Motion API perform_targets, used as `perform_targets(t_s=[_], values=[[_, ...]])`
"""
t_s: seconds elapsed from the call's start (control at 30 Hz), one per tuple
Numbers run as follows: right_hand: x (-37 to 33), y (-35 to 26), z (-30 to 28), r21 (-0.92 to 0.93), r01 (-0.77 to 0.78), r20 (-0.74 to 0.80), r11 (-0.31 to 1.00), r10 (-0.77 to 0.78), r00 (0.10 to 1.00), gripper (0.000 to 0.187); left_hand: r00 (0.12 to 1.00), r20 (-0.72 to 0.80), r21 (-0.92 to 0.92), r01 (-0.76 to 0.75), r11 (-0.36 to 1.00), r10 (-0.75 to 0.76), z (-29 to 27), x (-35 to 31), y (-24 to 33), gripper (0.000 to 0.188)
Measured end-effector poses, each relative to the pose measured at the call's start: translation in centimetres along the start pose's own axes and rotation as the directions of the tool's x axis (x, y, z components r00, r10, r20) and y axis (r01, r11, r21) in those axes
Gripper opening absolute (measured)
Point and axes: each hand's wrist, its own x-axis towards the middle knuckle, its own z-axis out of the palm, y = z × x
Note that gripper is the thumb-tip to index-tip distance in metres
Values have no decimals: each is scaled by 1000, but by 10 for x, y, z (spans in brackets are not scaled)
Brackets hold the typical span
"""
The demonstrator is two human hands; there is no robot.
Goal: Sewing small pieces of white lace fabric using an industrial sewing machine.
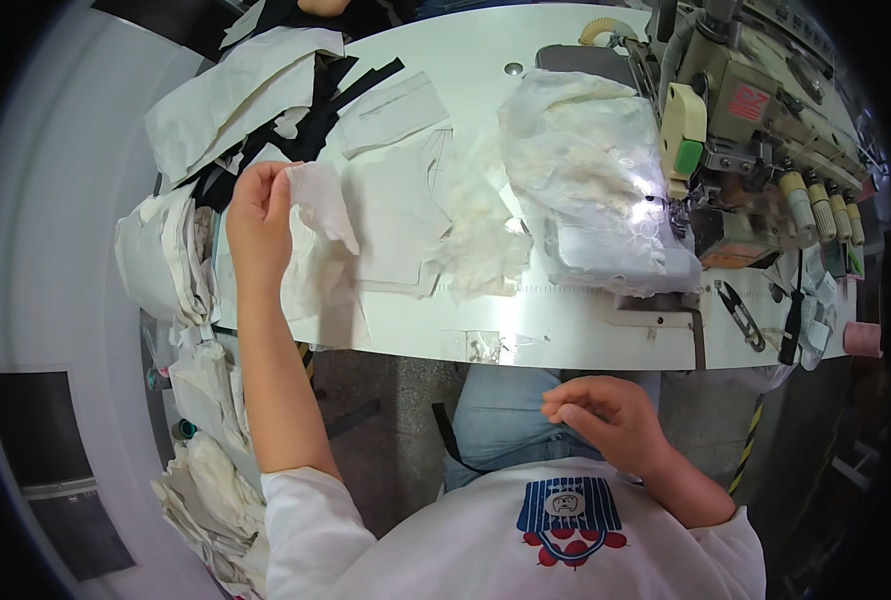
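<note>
My left hand [261,225] is raised over the left part of the white table, its fingers pinched on the upper edge of a small white fabric piece [323,203]. The cloth hangs down to the right of the fingers, above other pale fabric and paper pieces [396,215]. Over my lap, in front of the table's edge, my right hand [611,420] is held with loosely bent fingers and nothing visible in it. Thin, crumpled white fabric [581,150] lies at the sewing machine [731,100], partly under its lit needle area.
Folded white cloth bundles [166,255] and black strips [341,105] lie along the left side. Small thread snips [741,315], a black-handled tool [792,325] and a pink thread spool [862,339] are at the right. Part of another person's hand [324,6] shows at the far edge.
</note>
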Motion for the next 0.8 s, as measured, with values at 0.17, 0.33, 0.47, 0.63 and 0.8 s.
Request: perform_targets(t_s=[0.17, 0.33, 0.47, 0.63, 0.8], values=[[0, 0, 5, -23, 27, 27, 999, -26, 999, 21, 986, -123, 40, -113, 993, 117, -11, 11, 32, 11], [-5, 0, 5, -49, 33, 19, 998, -32, 999, 21, 916, -142, 520, -254, 816, 376, -13, 15, 56, 13], [-7, -3, 4, -45, 14, 4, 999, -14, 1000, 20, 922, -18, 542, -317, 779, 387, -12, 23, 40, 16], [-9, 1, 4, -57, 33, 5, 998, -32, 999, 19, 981, -60, 206, -170, 964, 185, -16, 29, 44, 18], [-9, 0, 4, -47, 35, 12, 998, -34, 999, 19, 985, -118, 26, -125, 992, 127, -23, 22, 66, 18]])
